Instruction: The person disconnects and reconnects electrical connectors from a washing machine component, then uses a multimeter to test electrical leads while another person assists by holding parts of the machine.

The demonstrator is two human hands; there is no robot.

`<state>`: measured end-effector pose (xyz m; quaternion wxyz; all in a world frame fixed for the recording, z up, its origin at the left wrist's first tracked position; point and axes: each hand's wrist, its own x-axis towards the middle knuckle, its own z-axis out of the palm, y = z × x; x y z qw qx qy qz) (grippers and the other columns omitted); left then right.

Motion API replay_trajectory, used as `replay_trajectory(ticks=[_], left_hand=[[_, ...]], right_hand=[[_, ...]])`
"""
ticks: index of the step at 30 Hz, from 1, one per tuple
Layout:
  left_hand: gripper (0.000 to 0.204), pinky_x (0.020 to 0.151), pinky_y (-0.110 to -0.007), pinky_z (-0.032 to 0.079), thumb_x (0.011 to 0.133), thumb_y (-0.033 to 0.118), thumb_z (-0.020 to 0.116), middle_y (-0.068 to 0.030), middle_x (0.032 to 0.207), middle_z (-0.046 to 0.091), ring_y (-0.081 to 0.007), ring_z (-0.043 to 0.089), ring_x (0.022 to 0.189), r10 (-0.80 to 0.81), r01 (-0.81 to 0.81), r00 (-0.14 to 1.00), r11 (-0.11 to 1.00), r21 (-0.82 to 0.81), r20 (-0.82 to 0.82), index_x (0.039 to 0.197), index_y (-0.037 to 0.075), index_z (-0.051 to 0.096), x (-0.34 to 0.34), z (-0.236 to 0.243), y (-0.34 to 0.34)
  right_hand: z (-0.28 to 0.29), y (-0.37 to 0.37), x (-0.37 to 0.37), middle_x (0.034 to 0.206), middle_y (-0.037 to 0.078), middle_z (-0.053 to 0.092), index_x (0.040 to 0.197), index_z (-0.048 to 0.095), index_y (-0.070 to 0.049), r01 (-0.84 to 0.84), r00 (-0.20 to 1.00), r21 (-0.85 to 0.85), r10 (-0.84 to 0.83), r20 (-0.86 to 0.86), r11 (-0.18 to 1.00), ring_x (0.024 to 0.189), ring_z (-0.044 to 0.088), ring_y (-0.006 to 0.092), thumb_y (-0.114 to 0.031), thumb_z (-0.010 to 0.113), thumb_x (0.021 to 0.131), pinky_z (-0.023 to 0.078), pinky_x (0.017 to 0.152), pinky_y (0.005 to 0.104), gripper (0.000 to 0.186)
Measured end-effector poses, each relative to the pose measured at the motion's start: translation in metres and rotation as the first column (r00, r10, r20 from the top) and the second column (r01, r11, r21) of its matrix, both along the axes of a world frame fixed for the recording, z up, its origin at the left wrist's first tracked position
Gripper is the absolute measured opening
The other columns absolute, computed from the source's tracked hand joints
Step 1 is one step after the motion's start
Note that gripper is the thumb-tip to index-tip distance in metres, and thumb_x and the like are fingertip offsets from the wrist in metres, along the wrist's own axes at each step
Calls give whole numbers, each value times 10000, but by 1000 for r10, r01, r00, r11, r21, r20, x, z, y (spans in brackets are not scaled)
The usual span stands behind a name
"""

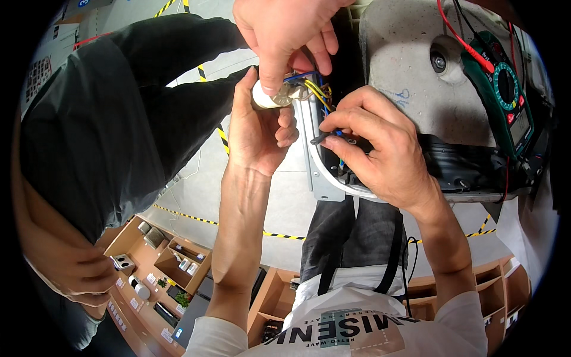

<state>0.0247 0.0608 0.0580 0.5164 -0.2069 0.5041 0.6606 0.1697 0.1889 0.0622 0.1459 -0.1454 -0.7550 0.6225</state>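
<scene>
My left hand [256, 137] is closed round a white cylindrical capacitor [263, 97], its terminal end turned toward the right. Blue, yellow and brown wires [318, 89] run from that end into the open machine. Another person's hand [282, 35] reaches down from the top and touches the capacitor and its wires. To the right, my right hand [386, 146] pinches a small black wire connector [321, 138] with a bit of blue beside it between thumb and fingers. It is over the machine's white curved rim [318, 154], and the hand partly hides the wiring below.
A concrete block [416, 101] with a recessed bolt fills the machine's right side. A green multimeter [505, 95] with red and black leads rests there. At left stands a person in dark trousers [172, 53]. Wooden compartment boxes [134, 238] with small parts lie lower left.
</scene>
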Motion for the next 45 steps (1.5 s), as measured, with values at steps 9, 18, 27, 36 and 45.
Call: replay_trajectory(ticks=[9, 18, 27, 36, 45], left_hand=[[474, 329, -181, 295, 969, 499, 356, -11, 538, 530, -75, 431, 368, -23, 19, 996, 999, -45, -82, 960, 81, 577, 2, 3, 5], [476, 318, -173, 294, 972, 497, 350, -16, 536, 534, -65, 444, 369, -37, 41, 994, 998, 41, -103, 967, 83, 584, 4, 3, 9], [479, 365, -226, 315, 969, 511, 375, -18, 503, 497, -105, 385, 362, 11, -11, 1000, 999, -30, 14, 888, 96, 599, 4, 1, 1], [481, 374, -231, 316, 961, 522, 396, -22, 497, 490, -107, 375, 369, -6, 7, 1000, 1000, -15, 30, 856, 106, 613, 3, -3, -2], [463, 364, -202, 309, 948, 531, 424, -16, 507, 477, -89, 373, 384, 9, -5, 999, 996, -93, 52, 854, 118, 613, 5, 0, -1]], right_hand=[[1, 0, 0, 890, 92, 542, 895, 624, 1, -5, 1000, 2, 5, 1, 1000, 769, 599, 249, -11, 712, 753, 491, 678, 341, 167], [0, 0, 1, 891, 91, 541, 892, 622, -5, -3, 1000, -1, 3, 14, 1000, 772, 599, 253, -22, 717, 754, 492, 679, 343, 168], [0, 0, 2, 887, 83, 535, 885, 618, -2, 3, 1000, 12, -3, 12, 1000, 763, 597, 240, -14, 725, 742, 490, 669, 336, 180], [1, -1, 2, 899, 60, 560, 896, 655, -1, -3, 999, 24, 2, 36, 1000, 701, 581, 124, 20, 733, 745, 493, 600, 243, 171], [0, -1, 5, 904, 57, 548, 903, 648, -11, -12, 999, 45, 10, 41, 999, 695, 576, 120, 11, 739, 745, 480, 588, 237, 184]])
